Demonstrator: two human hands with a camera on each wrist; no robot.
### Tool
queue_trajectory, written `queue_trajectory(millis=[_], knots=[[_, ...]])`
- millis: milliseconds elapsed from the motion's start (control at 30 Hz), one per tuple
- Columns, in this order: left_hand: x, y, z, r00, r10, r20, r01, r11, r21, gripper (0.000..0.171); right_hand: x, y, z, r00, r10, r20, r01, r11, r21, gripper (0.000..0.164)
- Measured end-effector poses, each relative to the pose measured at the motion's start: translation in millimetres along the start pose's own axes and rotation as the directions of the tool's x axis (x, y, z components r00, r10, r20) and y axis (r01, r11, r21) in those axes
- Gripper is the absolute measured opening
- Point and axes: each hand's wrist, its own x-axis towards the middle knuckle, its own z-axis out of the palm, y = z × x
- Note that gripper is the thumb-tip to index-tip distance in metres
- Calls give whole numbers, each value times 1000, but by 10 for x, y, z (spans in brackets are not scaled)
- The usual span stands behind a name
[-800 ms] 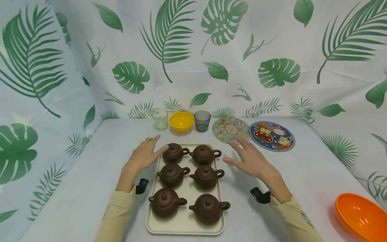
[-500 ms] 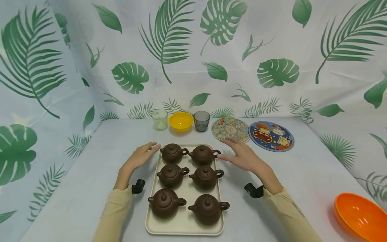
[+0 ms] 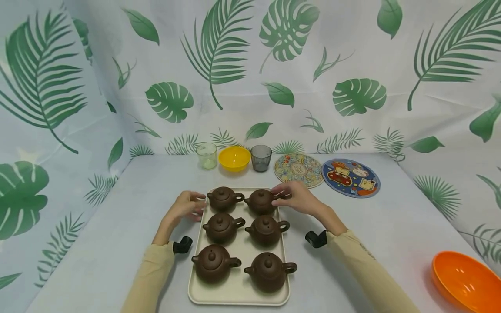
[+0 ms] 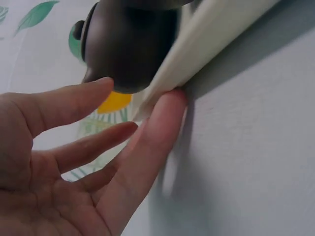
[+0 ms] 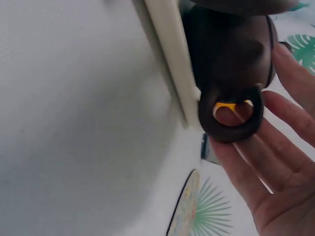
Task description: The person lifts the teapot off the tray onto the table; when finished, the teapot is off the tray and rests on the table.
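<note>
Progress: all six brown teapots are seen seated on the cream tray (image 3: pixel 238 295); none has been lifted clear, so, as judged from this, only the reach has been made and any lifting is left.
Left hand (image 3: pixel 187 207): it is held at the far left corner of the tray, fingers loosely extended; in the left wrist view a fingertip (image 4: pixel 170 105) is pressed against the tray's rim, and nothing is enclosed by the fingers.
Back-left teapot (image 3: pixel 223 198): it is found just to the right of the left hand, very near the fingers, but contact cannot be confirmed.
Back-right teapot (image 3: pixel 261 201): it stands between the two hands, upright on the tray, its ring handle (image 5: pixel 231 114) turned toward the right hand.
Right hand (image 3: pixel 298 199): it is brought up against that handle from the far side, fingers lying relaxed behind the ring; whether a pinch is closed on it cannot be told.
Beyond the hands: a clear cup (image 3: pixel 206 155), a yellow bowl (image 3: pixel 234 158) and a grey cup (image 3: pixel 261 157) are lined up.
</note>
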Motion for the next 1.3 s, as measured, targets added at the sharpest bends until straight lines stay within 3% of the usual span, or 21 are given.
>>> queue_trajectory(millis=[333,900,1100,1300], knots=[[3,-4,43,995,-82,-52,79,996,-44,46,-9,101,47,994,95,-52,-93,995,43,17],[3,-61,36,993,-103,-61,100,994,-47,46,-12,163,74,985,162,-67,-147,972,186,15],[12,-67,39,994,-97,-58,94,994,-56,45,-76,124,-167,982,177,-67,-155,953,259,19],[11,-54,46,995,-89,-49,86,995,-56,44,-254,213,-568,981,168,-94,-144,965,218,21]])
